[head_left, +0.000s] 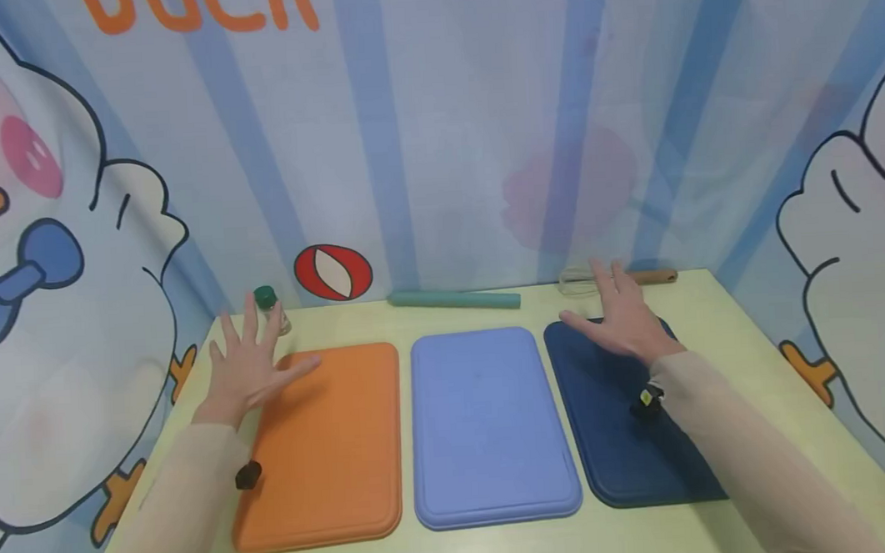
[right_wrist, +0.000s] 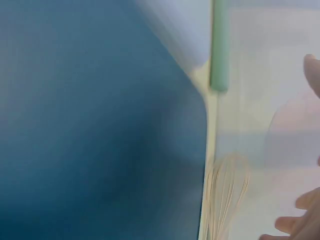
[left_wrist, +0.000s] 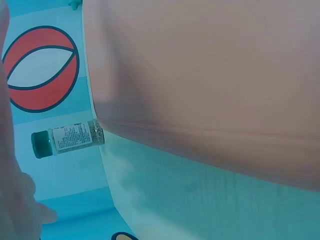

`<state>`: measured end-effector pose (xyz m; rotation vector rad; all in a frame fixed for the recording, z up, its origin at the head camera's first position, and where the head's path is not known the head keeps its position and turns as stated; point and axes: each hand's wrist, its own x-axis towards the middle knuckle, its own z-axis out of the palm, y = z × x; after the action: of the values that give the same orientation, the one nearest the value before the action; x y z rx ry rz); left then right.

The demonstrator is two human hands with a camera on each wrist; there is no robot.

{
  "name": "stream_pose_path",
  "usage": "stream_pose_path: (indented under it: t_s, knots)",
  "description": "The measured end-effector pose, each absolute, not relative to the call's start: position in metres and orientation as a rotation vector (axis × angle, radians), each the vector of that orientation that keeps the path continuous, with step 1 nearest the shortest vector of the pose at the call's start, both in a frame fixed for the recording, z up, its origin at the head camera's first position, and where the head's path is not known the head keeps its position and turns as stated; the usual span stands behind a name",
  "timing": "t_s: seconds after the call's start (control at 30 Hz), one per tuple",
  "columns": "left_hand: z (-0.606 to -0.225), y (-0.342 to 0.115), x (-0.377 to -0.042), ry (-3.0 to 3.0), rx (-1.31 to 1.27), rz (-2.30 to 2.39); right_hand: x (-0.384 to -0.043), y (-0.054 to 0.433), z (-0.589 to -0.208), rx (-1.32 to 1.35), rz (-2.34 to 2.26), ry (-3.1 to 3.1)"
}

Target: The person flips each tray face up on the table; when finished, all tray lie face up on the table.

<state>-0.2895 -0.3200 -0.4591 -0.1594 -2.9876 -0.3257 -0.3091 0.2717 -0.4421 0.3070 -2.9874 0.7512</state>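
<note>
My left hand, fingers spread and holding nothing, hovers over the far left corner of an orange cutting board. Just beyond its fingertips stands a green-capped spice jar, whose printed label shows in the left wrist view. Over the far part of a dark blue cutting board is my right hand, its fingers also spread with nothing in them. A whisk with a wooden handle lies behind that hand, partly covered by its fingers. Between the two boards lies a light blue cutting board.
A teal rolling-pin-like rod lies along the back edge of the pale yellow table. Behind it hangs a striped blue cloth backdrop with cartoon ducks, which also rises at both sides.
</note>
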Motion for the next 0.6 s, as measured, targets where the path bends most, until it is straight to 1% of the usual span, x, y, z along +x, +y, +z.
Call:
stream_pose_path:
  t_s: [0.27, 0.43, 0.6]
  knots:
    - [-0.461, -0.321, -0.281, -3.033, -0.183, -0.387, -0.297, 0.228, -0.434, 0.471, 0.992, -2.973]
    - [-0.463, -0.324, -0.276, -3.060, -0.204, -0.441, -0.287, 0.203, -0.435, 0.503, 1.160, -2.964]
    - [-0.467, -0.326, -0.271, -3.088, -0.172, -0.523, -0.274, 0.180, -0.436, 0.556, 1.305, -2.957]
